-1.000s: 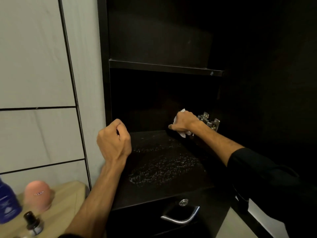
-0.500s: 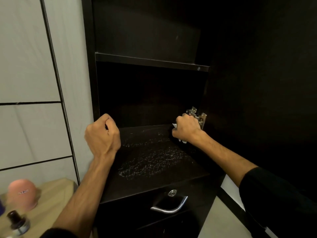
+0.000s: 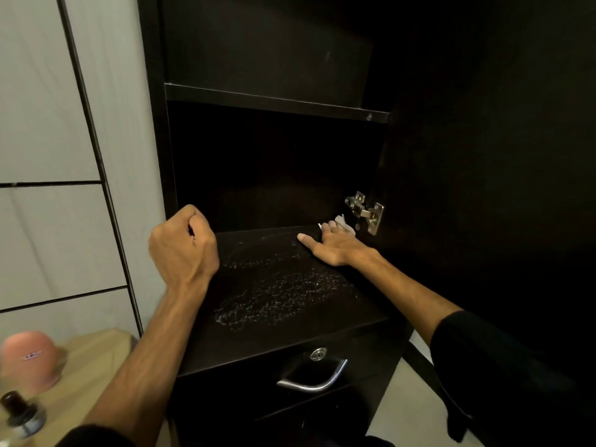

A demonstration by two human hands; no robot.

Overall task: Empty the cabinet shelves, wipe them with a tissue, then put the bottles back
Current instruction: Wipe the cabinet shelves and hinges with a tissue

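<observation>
The dark cabinet stands open with no bottles on its shelves. Its lower shelf (image 3: 277,304) carries a pale dusty smear across the middle. My right hand (image 3: 335,248) lies flat on the back right corner of that shelf, pressing a white tissue (image 3: 344,224) under its fingers, thumb stretched out to the left. My left hand (image 3: 183,245) hovers as a closed fist at the shelf's left edge, holding nothing. The upper shelf (image 3: 274,103) is bare. A pink bottle (image 3: 29,356) and a small dark-capped bottle (image 3: 21,414) stand on the wooden surface at the lower left.
A metal hinge (image 3: 366,211) sits just right of the tissue, on the open door (image 3: 483,188) that fills the right side. Below the shelf is a drawer with a chrome handle (image 3: 312,380). A pale panelled wall (image 3: 64,156) lies to the left.
My right hand has gone from a bunched grip near the hinge to lying flat on the shelf with the tissue under its fingers. My left fist has kept its place.
</observation>
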